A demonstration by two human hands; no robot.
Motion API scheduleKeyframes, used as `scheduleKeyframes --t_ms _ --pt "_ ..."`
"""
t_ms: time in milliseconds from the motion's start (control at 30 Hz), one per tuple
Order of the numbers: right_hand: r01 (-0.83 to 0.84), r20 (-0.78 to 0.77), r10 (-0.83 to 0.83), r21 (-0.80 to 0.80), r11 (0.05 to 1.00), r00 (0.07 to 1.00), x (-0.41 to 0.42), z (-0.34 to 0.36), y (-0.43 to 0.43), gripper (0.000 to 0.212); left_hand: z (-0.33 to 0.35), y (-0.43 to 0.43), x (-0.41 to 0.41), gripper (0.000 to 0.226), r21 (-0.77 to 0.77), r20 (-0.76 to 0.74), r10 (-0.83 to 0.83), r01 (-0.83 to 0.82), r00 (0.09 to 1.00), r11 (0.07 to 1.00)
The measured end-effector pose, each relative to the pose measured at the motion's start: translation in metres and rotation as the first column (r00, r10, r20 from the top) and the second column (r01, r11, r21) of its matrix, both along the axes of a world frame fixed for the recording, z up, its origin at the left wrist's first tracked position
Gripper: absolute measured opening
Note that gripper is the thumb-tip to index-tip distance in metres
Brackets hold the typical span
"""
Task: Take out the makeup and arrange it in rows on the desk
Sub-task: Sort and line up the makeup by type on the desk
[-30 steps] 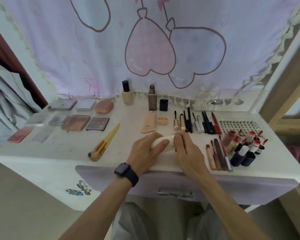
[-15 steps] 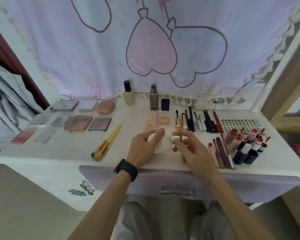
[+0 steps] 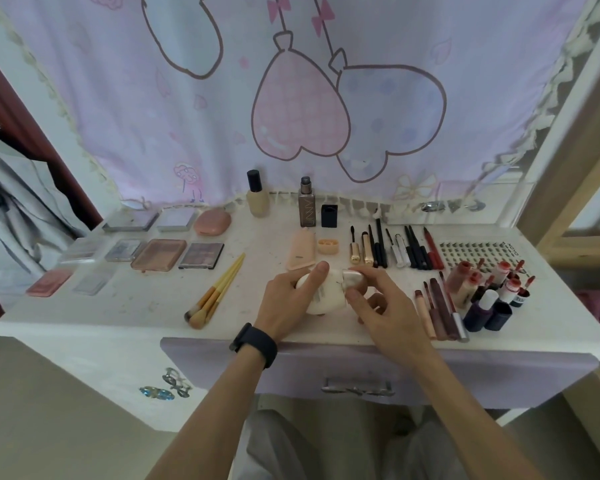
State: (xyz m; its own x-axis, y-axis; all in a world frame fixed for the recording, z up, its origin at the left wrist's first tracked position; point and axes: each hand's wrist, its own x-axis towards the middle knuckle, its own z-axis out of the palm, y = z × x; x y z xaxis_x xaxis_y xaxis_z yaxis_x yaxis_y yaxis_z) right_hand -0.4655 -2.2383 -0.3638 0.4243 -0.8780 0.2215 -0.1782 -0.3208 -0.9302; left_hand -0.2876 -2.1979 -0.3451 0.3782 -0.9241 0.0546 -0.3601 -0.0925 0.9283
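Cream bottle (image 3: 328, 301) was half hidden by left hand (image 3: 288, 306) and right hand (image 3: 385, 313), its label too small to read, desk (image 3: 118, 317) cut off at right edge, markings on lip tubes (image 3: 439, 306) blurred.

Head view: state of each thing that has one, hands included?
left hand, grips white bottle
right hand, pinches pearly cap at that bottle's end
foundation bottle, upright, capped
peach tube, lying flat, uncapped
drawer, shut
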Motion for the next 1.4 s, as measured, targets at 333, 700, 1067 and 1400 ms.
scheduleKeyframes --t_ms 333,700,1067,1400 --pt "0.097 0.092 -0.101 0.048 0.994 0.991 -0.002 0.002 -0.001 0.026 0.013 0.004 0.008 0.059 0.034 -0.201 -0.010 0.018 0.980 0.999" --pt "0.182 -0.094 -0.185 -0.045 0.982 0.978 0.003 -0.004 0.000 0.028 0.005 0.009 0.044 0.040 -0.017 -0.041 -0.026 0.025 0.999 1.000" --pt "0.211 -0.340 -0.267 -0.195 0.958 0.902 0.017 0.006 -0.004 0.023 -0.011 0.005 0.048 0.047 -0.042 0.287 0.077 -0.068 0.955 0.997" --pt "0.092 -0.607 -0.247 -0.276 0.957 0.755 0.035 0.009 -0.015 0.033 -0.017 0.005 0.051 0.047 -0.078 0.350 0.056 -0.031 0.935 0.997"
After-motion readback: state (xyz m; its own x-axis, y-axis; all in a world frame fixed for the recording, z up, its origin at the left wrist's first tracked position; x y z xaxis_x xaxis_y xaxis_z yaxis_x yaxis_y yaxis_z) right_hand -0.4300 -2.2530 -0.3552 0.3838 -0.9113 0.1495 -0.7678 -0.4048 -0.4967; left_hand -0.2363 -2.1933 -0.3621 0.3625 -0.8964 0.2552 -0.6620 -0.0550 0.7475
